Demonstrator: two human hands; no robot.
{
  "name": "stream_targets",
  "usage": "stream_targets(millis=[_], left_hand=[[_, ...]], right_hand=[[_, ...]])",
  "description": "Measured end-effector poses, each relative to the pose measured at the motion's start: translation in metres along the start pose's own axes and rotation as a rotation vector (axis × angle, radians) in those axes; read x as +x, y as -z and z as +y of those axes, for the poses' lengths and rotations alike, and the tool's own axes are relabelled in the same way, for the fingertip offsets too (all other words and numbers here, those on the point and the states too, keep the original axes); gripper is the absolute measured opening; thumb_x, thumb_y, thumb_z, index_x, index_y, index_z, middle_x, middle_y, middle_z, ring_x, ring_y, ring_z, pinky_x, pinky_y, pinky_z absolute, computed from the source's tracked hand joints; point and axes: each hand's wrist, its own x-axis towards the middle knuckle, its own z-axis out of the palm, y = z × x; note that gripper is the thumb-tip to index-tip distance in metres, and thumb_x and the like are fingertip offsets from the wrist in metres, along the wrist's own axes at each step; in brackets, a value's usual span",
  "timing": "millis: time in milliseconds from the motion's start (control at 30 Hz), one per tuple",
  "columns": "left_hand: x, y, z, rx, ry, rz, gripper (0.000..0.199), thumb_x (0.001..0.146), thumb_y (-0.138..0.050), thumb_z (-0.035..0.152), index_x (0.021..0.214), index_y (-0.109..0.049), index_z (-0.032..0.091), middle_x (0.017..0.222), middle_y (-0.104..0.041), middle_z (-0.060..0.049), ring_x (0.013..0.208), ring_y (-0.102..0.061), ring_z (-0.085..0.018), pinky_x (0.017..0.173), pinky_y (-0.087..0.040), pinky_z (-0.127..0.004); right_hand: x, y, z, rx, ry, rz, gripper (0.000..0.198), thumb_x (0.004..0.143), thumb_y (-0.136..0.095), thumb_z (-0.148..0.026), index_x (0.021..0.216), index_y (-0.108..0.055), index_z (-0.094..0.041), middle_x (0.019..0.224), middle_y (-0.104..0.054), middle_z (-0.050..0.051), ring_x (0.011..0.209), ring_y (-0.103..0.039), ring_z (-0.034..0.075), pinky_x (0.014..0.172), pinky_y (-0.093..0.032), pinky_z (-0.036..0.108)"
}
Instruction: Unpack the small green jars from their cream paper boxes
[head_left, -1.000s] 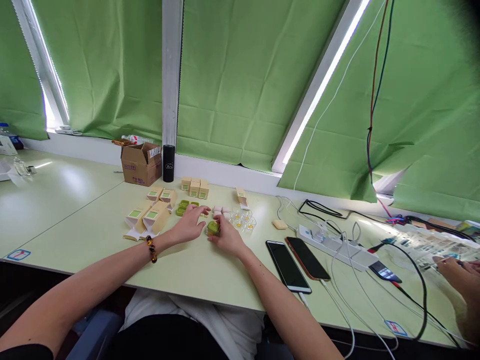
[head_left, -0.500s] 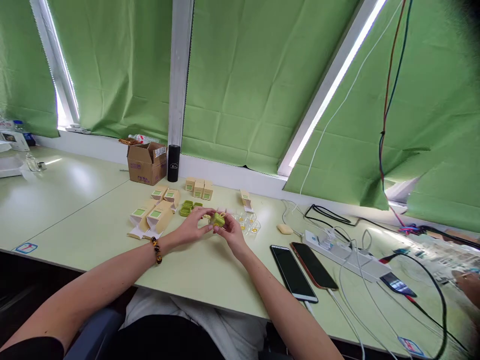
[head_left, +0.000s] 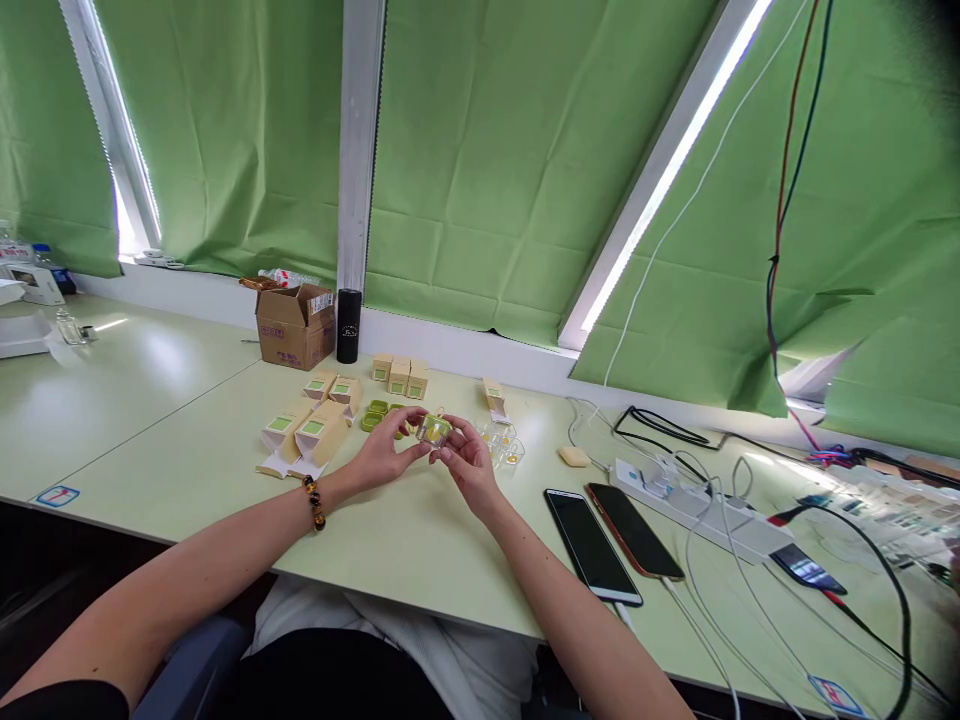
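Between my two hands, just above the table, is a small clear container with a green part and a yellow middle [head_left: 433,430]. My left hand [head_left: 386,447] grips its left side with thumb and fingers. On the other side, my right hand [head_left: 469,463] pinches its edge. Behind my left fingers lie several small green trays [head_left: 373,415], partly covered by the hand. Several clear cups with yellow centres [head_left: 510,450] stand just right of my right hand. Opened cream cartons with green labels [head_left: 319,430] lie left of my left hand.
Small cream boxes [head_left: 400,376] and a single carton [head_left: 494,398] stand farther back. A cardboard box [head_left: 295,328] and black cylinder [head_left: 349,326] are by the wall. Two phones [head_left: 592,545], a power strip [head_left: 690,508] and loose cables lie to the right.
The small container has turned in my hands, so its clear side and yellow middle now show where mostly green showed before. My right fingers have shifted slightly. The view has moved a little.
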Motion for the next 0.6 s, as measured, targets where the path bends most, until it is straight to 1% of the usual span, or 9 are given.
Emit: stream_targets(millis=[100,233,400,500,600], left_hand=[[-0.0006,-0.0004,-0.0055,0.002,0.006,0.026,0.049,0.093,-0.071,0.042,0.136,-0.058,0.023,0.127,-0.065,-0.013,0.117,-0.062,-0.026,0.096,-0.053,-0.043],[-0.0010,-0.0014,-0.0105,0.022,0.023,0.048,0.050,0.092,-0.073,0.045,0.134,-0.058,0.022,0.124,-0.065,-0.012,0.116,-0.063,-0.026,0.099,-0.053,-0.044],[-0.0014,-0.0017,-0.0082,0.039,0.014,0.031,0.049,0.092,-0.073,0.043,0.133,-0.056,0.023,0.127,-0.064,-0.013,0.117,-0.062,-0.027,0.095,-0.054,-0.043],[-0.0015,-0.0019,-0.0066,0.046,0.004,0.029,0.050,0.091,-0.074,0.042,0.133,-0.056,0.023,0.128,-0.064,-0.013,0.118,-0.062,-0.027,0.095,-0.054,-0.044],[-0.0013,-0.0025,-0.0056,0.054,-0.006,0.042,0.053,0.089,-0.077,0.043,0.133,-0.055,0.023,0.129,-0.063,-0.013,0.120,-0.062,-0.028,0.096,-0.055,-0.045]], right_hand=[[0.0006,-0.0011,-0.0005,-0.002,0.005,0.000,0.059,0.078,-0.087,-0.048,0.129,-0.062,-0.031,0.115,-0.073,0.007,0.086,-0.066,0.021,0.077,-0.056,0.041],[0.0011,-0.0024,-0.0006,-0.013,-0.002,-0.020,0.062,0.079,-0.086,-0.047,0.134,-0.061,-0.032,0.115,-0.074,0.007,0.088,-0.065,0.022,0.076,-0.055,0.040],[0.0000,-0.0035,-0.0018,0.005,0.013,-0.041,0.063,0.081,-0.086,-0.042,0.138,-0.061,-0.033,0.114,-0.074,0.006,0.090,-0.065,0.021,0.076,-0.055,0.038],[-0.0008,-0.0029,-0.0022,0.011,0.021,-0.039,0.063,0.081,-0.086,-0.039,0.139,-0.061,-0.032,0.115,-0.074,0.006,0.093,-0.066,0.021,0.080,-0.056,0.038],[-0.0007,-0.0017,-0.0012,0.019,0.023,-0.020,0.064,0.081,-0.087,-0.039,0.139,-0.063,-0.032,0.125,-0.071,0.006,0.104,-0.067,0.023,0.088,-0.058,0.039]])
